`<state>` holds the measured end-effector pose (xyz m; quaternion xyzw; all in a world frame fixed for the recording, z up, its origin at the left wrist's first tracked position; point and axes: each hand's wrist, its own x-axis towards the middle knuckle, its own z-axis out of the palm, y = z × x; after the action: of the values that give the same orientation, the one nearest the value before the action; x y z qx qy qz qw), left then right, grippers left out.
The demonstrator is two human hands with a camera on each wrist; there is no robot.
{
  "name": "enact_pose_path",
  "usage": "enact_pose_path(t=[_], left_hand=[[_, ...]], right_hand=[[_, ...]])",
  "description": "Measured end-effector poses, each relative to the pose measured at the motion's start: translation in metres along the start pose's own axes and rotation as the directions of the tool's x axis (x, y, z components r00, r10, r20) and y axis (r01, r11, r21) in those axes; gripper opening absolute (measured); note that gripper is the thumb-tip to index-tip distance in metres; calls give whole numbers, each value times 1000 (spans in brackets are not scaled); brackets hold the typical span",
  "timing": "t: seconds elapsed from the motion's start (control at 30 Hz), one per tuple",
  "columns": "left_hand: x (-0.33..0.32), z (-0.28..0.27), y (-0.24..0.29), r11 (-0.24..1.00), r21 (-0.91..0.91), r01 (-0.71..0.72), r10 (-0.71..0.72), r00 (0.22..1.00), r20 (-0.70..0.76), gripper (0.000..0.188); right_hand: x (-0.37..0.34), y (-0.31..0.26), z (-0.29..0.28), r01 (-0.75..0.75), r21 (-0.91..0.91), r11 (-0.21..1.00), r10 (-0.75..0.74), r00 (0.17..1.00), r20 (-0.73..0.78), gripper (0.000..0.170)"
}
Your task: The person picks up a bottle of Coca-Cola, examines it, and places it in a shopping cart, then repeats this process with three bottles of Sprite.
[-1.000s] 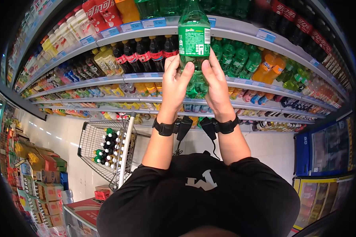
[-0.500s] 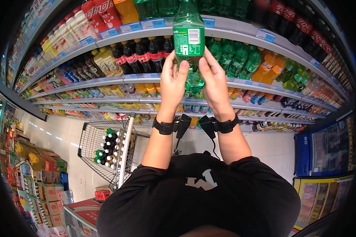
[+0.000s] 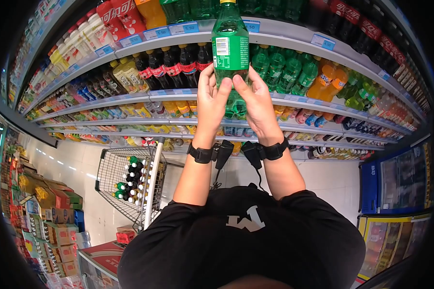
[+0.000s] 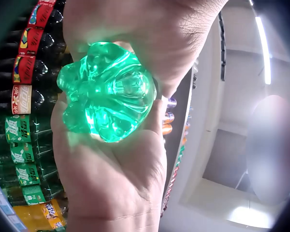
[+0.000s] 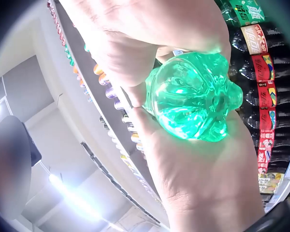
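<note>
A green Sprite bottle point(image 3: 236, 52), its barcode on the left part of the label, is held upright in front of the shelves. The left hand point(image 3: 211, 103) holds its lower left side, and the right hand point(image 3: 260, 106) the lower right side. Both thumbs lie on the near face below the label, close together, with the other fingers curled around the sides. In the left wrist view the ribbed bottle base point(image 4: 108, 92) sits between the two palms; the right wrist view also shows the base point(image 5: 193, 96) between them.
Shelves point(image 3: 287, 37) of bottled drinks curve across the front, with price tags along their edges. A wire shopping cart point(image 3: 155, 185) with bottles inside stands at lower left, near stacked boxes point(image 3: 58, 233). A blue cooler point(image 3: 369, 188) is at the right.
The bottle has turned in the hands, its barcode moving from the right side of the label to the left. The thumbs parted slightly, then came closer together. The bottle has shifted slightly left.
</note>
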<state>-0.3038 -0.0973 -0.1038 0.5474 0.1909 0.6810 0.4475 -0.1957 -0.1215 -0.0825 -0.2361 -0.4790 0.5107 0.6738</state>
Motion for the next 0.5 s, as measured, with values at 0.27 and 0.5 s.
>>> enact_pose_path(t=[0.27,0.5], left_hand=[[5,-5,-7,996,-16,91,-91,996,-11,52],[-1,8,4,993,78,85,-85,996,1,52]], right_hand=[[1,6,-11,48,99,994,-42,998,-56,54],[-1,-1,-18,128,-99,987,-131,991,-28,65]])
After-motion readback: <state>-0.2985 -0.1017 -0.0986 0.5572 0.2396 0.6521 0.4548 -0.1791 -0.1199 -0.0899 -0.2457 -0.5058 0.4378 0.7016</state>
